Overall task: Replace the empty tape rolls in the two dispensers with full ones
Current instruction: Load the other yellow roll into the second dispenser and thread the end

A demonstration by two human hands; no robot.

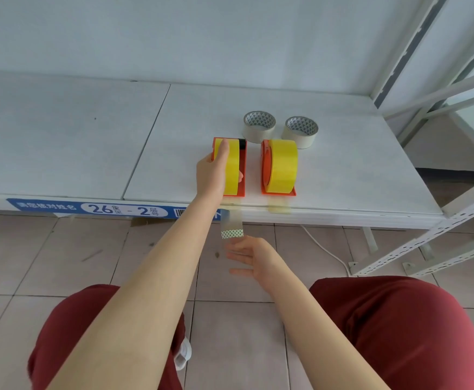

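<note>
a: head view, how far along are we?

b: nearly done, i'd say. the left dispenser [242, 170] and the right dispenser [265, 167] stand side by side near the front edge of the shelf [342, 170], and each carries a fat yellow roll.

a: and the old ones?

b: two pale rolls [254, 136] lie flat just behind the dispensers. they look spent.

a: hands?

b: the left hand [212, 173] grips the left roll [232, 170], fingers curled over its top and side. the right hand [254, 257] is below the shelf edge, fingers spread, holding nothing. it is just under the strip [231, 223] hanging from the left dispenser. i can't tell if they touch.

a: the right roll [283, 166]?

b: untouched, with a short tail already over the edge.

a: what's left?

b: probably just settling the left strip.
</note>
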